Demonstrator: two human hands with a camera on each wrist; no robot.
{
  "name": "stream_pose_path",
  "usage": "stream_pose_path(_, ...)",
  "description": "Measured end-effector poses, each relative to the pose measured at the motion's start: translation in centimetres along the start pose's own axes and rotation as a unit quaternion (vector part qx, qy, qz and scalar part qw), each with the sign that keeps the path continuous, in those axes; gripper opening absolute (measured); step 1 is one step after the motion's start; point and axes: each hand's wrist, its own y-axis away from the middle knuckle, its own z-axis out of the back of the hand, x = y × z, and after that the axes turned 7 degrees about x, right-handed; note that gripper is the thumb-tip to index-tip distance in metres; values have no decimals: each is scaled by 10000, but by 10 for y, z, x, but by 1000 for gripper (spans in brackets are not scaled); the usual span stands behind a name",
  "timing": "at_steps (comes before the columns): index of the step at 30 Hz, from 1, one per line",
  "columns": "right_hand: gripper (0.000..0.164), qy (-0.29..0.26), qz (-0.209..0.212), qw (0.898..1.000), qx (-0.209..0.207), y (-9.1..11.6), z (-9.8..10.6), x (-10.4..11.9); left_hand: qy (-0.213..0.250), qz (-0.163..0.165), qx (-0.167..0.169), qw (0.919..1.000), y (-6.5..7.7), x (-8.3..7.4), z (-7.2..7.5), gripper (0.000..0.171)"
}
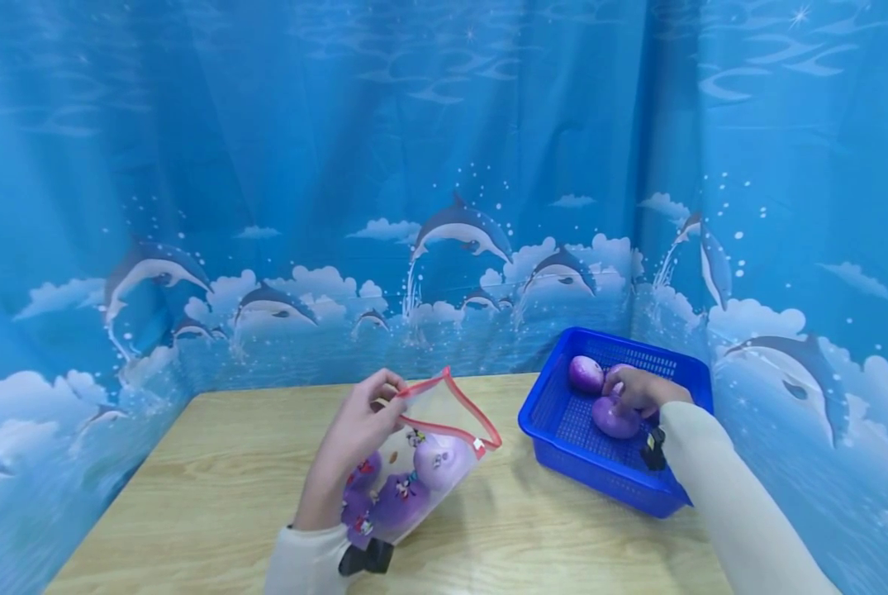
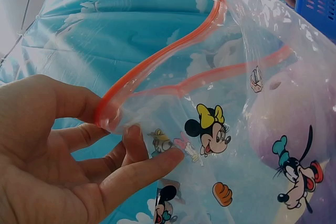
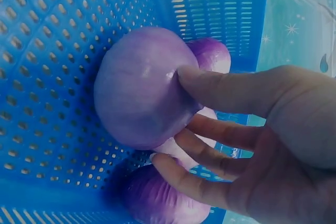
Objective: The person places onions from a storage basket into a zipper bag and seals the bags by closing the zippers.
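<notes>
A clear zip bag [image 1: 447,409] with a red zip edge and cartoon prints stands tilted over the table, its mouth spread wide. My left hand [image 1: 365,417] pinches that edge at one corner; the left wrist view shows thumb and finger on the orange-red strip [image 2: 157,61]. Several purple onions [image 1: 399,500] lie inside the bag. Over in the blue basket [image 1: 600,471], my right hand [image 1: 640,392] grips a purple onion [image 3: 142,87], thumb on its near side and fingers beneath. Other onions, one a darker purple [image 3: 165,198], lie around it on the basket floor.
The basket stands at the right of the wooden table [image 1: 213,479], with slotted walls and a raised rim. A blue curtain [image 1: 354,207] with printed dolphins hangs behind and at the sides. Black straps [image 1: 365,558] sit on both wrists.
</notes>
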Motion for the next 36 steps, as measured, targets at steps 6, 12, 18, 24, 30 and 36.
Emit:
stream_pose_path(6, 51, -396, -323, 9987, 38, 3, -3, -3, -48, 30, 40, 10000, 0, 0, -1, 8)
stream_pose_path(12, 55, -806, -352, 9961, 49, 5, -6, -4, -29, 33, 69, 10000, 0, 1, -1, 8)
stream_pose_path(18, 52, -256, 22, 9995, 173, 2, -6, -5, -37, 33, 66, 10000, 0, 1, -1, 8)
stream_pose_path(24, 51, -36, 322, 9991, 266, 3, -3, -3, -58, 63, 65, 9999, 0, 0, -1, 9)
stream_pose_path(30, 59, -86, 676, 9971, 325, 9, 6, 6, -67, 55, 70, 9999, 1, 0, -1, 9)
stream_pose_path(36, 59, 54, 904, 9955, 279, 19, 17, 25, -27, 20, 51, 10000, 0, 0, 0, 9)
